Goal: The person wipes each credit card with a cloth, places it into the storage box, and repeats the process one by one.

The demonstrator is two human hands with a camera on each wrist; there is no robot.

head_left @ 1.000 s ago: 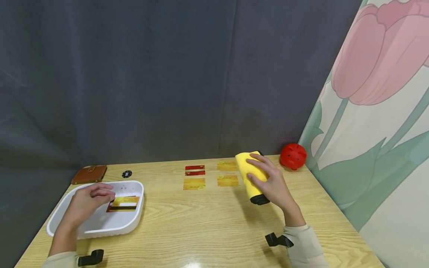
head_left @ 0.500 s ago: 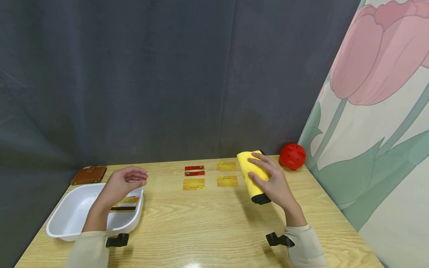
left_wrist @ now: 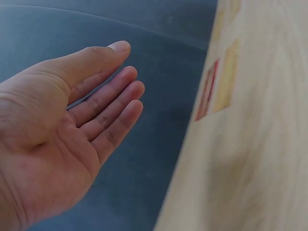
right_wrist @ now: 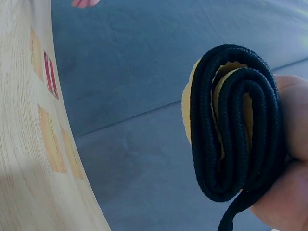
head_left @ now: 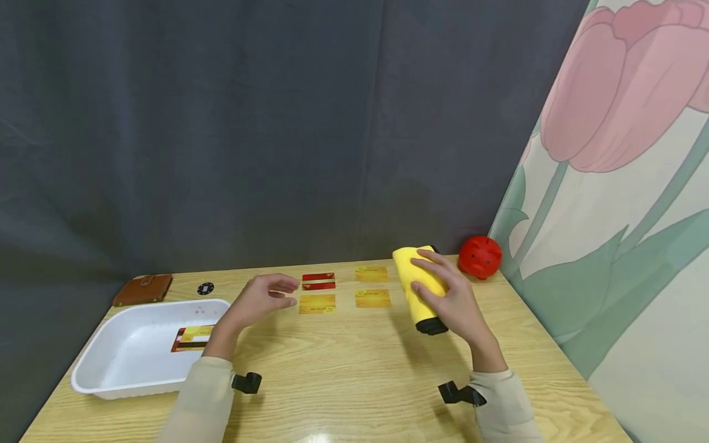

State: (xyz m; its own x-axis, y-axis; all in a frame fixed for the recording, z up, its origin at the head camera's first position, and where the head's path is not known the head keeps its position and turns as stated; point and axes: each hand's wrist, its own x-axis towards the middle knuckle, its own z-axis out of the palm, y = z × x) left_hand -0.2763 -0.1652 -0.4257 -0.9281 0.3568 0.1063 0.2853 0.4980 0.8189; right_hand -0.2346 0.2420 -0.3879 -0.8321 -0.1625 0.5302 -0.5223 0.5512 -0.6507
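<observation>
My left hand (head_left: 257,304) hovers above the table, just left of a red striped card (head_left: 318,277) and a yellow card (head_left: 317,304). Its fingers are relaxed and nothing lies in the palm, as the left wrist view shows. Two more yellow cards, one far (head_left: 371,274) and one nearer (head_left: 373,299), lie flat to the right of these. Held above the table by my right hand (head_left: 451,301) is a rolled yellow cloth (head_left: 412,277) with black edging. The right wrist view looks onto the cloth's coiled end (right_wrist: 236,120).
A white plastic tray (head_left: 127,383) stands at the left, with cards (head_left: 194,337) inside, partly hidden by my left arm. Behind it are a brown wallet (head_left: 143,289) and a black chip (head_left: 205,288). A red piggy bank (head_left: 480,257) sits at the back right by the wall.
My left hand has moved right, from over the tray to beside the cards on the table. My right hand keeps holding the cloth in nearly the same place.
</observation>
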